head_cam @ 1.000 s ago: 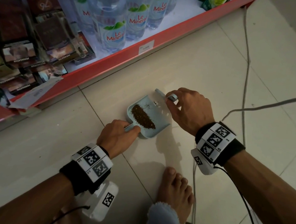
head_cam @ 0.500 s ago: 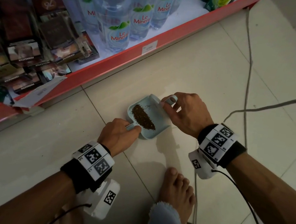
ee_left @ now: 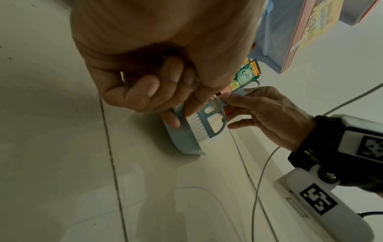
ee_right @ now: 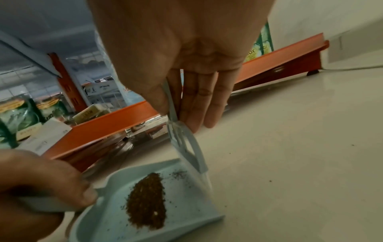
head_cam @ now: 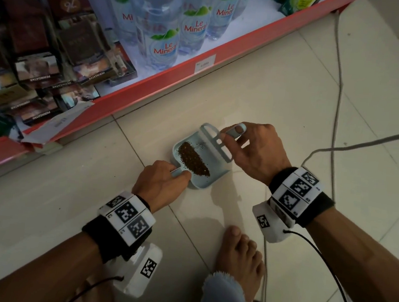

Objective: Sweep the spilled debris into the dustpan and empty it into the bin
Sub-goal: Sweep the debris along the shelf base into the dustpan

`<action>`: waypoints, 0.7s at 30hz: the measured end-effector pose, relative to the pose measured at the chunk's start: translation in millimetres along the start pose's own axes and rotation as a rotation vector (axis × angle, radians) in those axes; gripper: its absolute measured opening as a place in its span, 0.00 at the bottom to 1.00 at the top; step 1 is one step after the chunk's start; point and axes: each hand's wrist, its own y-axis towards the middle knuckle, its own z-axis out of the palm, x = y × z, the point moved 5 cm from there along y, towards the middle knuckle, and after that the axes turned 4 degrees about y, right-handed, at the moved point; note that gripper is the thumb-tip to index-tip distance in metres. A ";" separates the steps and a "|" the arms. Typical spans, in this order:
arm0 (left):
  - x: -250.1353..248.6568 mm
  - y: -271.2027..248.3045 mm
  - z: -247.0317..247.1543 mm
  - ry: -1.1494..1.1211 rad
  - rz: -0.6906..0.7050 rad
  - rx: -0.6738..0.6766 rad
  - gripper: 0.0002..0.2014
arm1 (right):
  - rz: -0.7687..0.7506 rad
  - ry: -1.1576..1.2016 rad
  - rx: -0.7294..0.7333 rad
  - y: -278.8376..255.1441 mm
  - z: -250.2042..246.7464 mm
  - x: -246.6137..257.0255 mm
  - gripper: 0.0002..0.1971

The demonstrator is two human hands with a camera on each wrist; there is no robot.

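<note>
A small light-blue dustpan (head_cam: 200,181) lies on the tiled floor with a pile of brown debris (head_cam: 193,161) inside. My left hand (head_cam: 179,173) grips its short handle from the near left. My right hand (head_cam: 229,136) pinches the loop handle of a matching blue brush (head_cam: 219,142), whose white bristles rest at the pan's right lip. In the left wrist view the brush (ee_left: 207,124) stands against the dustpan (ee_left: 182,139). The right wrist view shows the debris (ee_right: 147,201) heaped mid-pan and a few specks (ee_right: 270,181) on the floor beside it.
A red shelf edge (head_cam: 151,84) runs diagonally just beyond the pan, carrying water bottles (head_cam: 166,36) and cigarette packs (head_cam: 55,62). Grey cables (head_cam: 337,91) trail over the floor on the right. My bare foot (head_cam: 239,253) is planted just behind the pan.
My right hand has swung the brush from the pan's far corner to along its right lip, with the handle now raised. The left hand and the pan have barely moved.
</note>
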 end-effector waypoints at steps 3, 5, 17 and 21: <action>-0.3 -2.2 -1.9 -0.008 -0.008 0.005 0.18 | 0.022 -0.102 -0.071 1.6 -5.1 -2.4 0.15; -1.2 -3.7 -2.8 -0.013 -0.008 0.011 0.18 | 0.012 -0.202 -0.039 1.6 -1.1 -3.0 0.15; -2.8 -8.5 -6.8 -0.033 -0.021 0.028 0.16 | 0.024 -0.158 -0.015 5.1 -3.5 -4.6 0.16; -2.8 -8.7 -7.5 -0.028 -0.022 0.023 0.17 | 0.007 0.054 0.038 2.0 1.5 -1.5 0.13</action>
